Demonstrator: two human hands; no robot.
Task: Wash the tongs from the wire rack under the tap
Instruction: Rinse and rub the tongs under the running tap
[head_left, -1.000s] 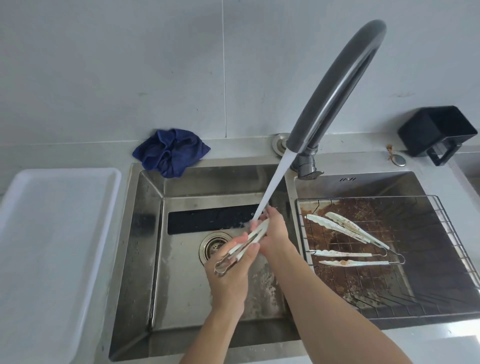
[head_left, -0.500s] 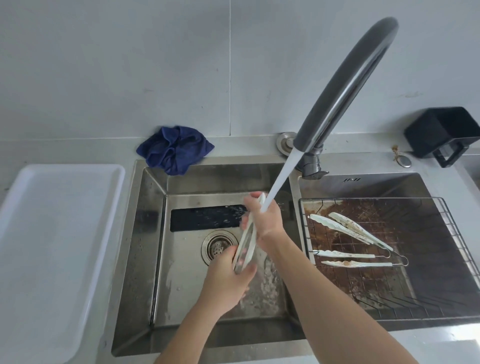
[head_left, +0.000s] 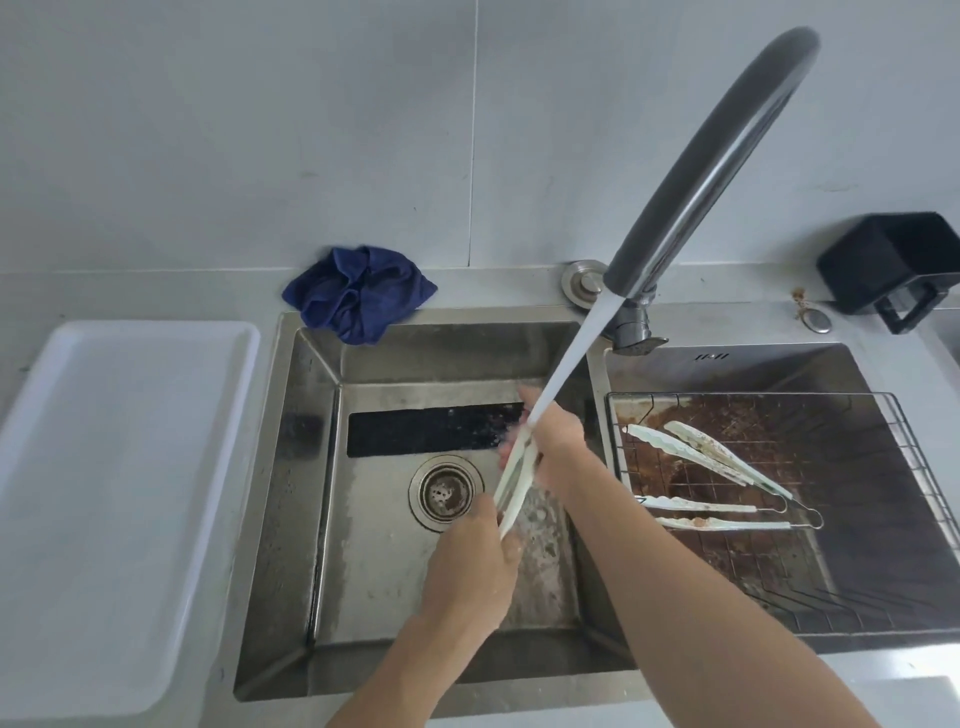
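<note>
A pair of white tongs (head_left: 516, 479) is held steeply over the left sink basin (head_left: 291, 467). My left hand (head_left: 470, 564) grips their lower end. My right hand (head_left: 553, 441) closes around their upper end, right where the water stream (head_left: 576, 356) from the curved grey tap (head_left: 701, 171) lands. Two more soiled white tongs lie on the wire rack (head_left: 906, 447) over the right basin: one angled pair (head_left: 706, 457) at the back and one flatter pair (head_left: 722, 514) in front of it.
A white plastic tray (head_left: 104, 493) lies on the counter to the left. A crumpled blue cloth (head_left: 358, 293) sits behind the sink. A black container (head_left: 893, 265) stands at the far right. The drain (head_left: 447, 491) is near my hands.
The tongs have turned from a low slant to nearly upright. My left hand has slid down to their lower end and my right hand has stayed up in the stream.
</note>
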